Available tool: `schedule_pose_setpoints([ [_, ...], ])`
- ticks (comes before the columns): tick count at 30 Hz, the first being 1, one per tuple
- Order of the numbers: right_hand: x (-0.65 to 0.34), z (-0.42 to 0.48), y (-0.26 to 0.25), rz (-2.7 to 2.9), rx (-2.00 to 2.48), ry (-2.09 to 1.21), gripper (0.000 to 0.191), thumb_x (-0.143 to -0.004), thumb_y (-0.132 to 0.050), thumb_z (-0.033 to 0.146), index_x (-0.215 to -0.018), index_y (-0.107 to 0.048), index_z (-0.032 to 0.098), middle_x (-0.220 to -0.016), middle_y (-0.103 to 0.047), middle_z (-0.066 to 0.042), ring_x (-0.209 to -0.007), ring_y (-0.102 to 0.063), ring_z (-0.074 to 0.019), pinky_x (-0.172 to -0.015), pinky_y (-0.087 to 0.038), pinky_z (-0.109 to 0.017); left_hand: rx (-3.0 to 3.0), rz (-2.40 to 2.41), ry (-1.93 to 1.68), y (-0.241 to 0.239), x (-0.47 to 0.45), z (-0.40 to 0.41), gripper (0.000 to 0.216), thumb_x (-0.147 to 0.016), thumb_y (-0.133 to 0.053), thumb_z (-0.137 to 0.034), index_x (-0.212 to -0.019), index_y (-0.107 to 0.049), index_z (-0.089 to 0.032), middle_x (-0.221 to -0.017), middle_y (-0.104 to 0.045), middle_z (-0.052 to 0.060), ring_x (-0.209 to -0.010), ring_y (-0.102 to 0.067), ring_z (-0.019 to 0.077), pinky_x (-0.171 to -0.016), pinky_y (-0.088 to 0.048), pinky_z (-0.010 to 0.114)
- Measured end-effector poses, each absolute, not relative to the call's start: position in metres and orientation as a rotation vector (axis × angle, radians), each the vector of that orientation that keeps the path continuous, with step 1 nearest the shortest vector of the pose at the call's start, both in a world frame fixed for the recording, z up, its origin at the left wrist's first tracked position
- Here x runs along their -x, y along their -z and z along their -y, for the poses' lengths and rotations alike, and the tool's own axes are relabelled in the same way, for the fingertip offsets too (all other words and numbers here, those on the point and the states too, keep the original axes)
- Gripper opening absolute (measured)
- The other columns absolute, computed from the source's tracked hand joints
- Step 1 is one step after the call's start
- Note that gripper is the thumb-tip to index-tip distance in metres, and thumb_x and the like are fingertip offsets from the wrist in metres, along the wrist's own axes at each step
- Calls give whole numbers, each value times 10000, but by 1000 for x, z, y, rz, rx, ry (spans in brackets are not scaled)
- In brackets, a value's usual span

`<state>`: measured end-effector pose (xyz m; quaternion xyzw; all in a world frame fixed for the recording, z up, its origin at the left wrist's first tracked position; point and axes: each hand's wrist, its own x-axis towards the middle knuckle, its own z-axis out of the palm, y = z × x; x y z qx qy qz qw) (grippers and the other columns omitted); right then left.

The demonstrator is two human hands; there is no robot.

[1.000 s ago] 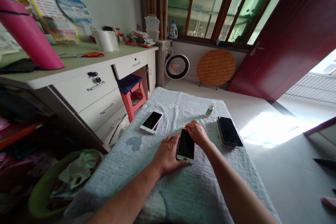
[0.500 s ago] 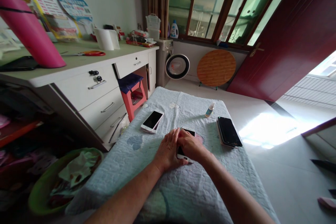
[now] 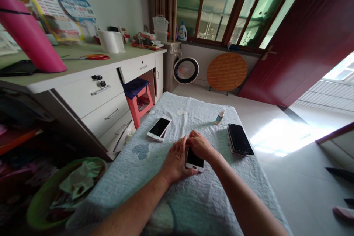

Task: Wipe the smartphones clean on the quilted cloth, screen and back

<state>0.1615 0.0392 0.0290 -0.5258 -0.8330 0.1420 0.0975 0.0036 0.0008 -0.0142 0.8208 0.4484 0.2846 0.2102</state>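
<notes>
A white-framed smartphone (image 3: pixel 195 159) with a dark screen lies on the pale blue quilted cloth (image 3: pixel 218 202). My left hand (image 3: pixel 174 160) grips it along the left side, thumb at its lower edge. Over the phone's upper part, my right hand (image 3: pixel 200 146) is closed with its fingers curled down against the screen. Whatever may be in those fingers is hidden. Left of my hands, a white phone (image 3: pixel 159 128) rests on another one. To the right, a black phone (image 3: pixel 240 139) lies on top of another device. A small spray bottle (image 3: pixel 219 117) stands upright beyond my right hand.
A white desk (image 3: pixel 91 88) on the left bears a pink flask (image 3: pixel 35 38), scissors (image 3: pixel 96 57) and a paper roll (image 3: pixel 110 42). A red stool (image 3: pixel 139 101) is tucked beneath. A green basket (image 3: pixel 35 210) sits at lower left. Behind are a washing machine door (image 3: pixel 197 70) and a round board (image 3: pixel 226 72).
My right hand has moved up along the phone, uncovering more of its lower screen. My left hand keeps its hold. The view has shifted slightly.
</notes>
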Motion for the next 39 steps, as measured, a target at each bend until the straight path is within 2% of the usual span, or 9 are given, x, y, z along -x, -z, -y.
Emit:
schedule_pose_setpoints([
  [6, -164, -65, -21, 2378, 1565, -380, 243, -876, -475, 128, -821, -710, 159, -918, -534, -57, -769, -502, -120, -767, -391, -227, -2338, -1245, -635, 3, -3, 0, 1036, -573, -779, -541, -1413, -302, -168, -1444, -387, 178, -1325, -347, 384, -1088, -296, 536],
  [11, -166, -79, -18, 2382, 1631, -361, 233, -873, -492, 151, -863, -725, 154, -923, -546, -75, -796, -525, -133, -784, -394, -223, -2411, -1259, -540, 4, -3, 1, 842, -644, -725, -576, -1343, -437, -205, -1434, -439, 127, -1305, -378, 381, -1057, -319, 540],
  [19, -182, -86, -18, 2382, 1793, -288, 296, -907, -427, 164, -963, -718, 168, -929, -592, -79, -849, -559, -146, -799, -372, -217, -2449, -1290, -502, 3, -2, 4, 854, -690, -646, -677, -1342, -445, -163, -1403, -470, 128, -1301, -378, 348, -1070, -307, 491],
  [26, -208, -76, -17, 2325, 1917, -245, 315, -883, -412, 139, -944, -721, 158, -889, -614, -84, -832, -573, -153, -787, -361, -226, -2447, -1282, -511, 1, -1, 4, 865, -700, -578, -752, -1326, -473, -163, -1381, -490, 123, -1279, -401, 337, -1067, -318, 463],
  [34, -203, -76, -19, 2328, 1982, -218, 287, -865, -436, 148, -905, -721, 146, -923, -615, -104, -805, -581, -164, -724, -361, -246, -2492, -1264, -462, 2, -1, 3, 850, -730, -559, -734, -1353, -460, -165, -1401, -479, 120, -1284, -399, 334, -1063, -308, 463],
  [39, -181, -83, -22, 2366, 1944, -233, 289, -892, -428, 181, -947, -711, 157, -981, -606, -107, -812, -580, -162, -699, -363, -243, -2495, -1271, -460, 3, -2, 3, 822, -726, -591, -696, -1360, -442, -194, -1444, -437, 106, -1291, -396, 341, -1044, -310, 478],
])
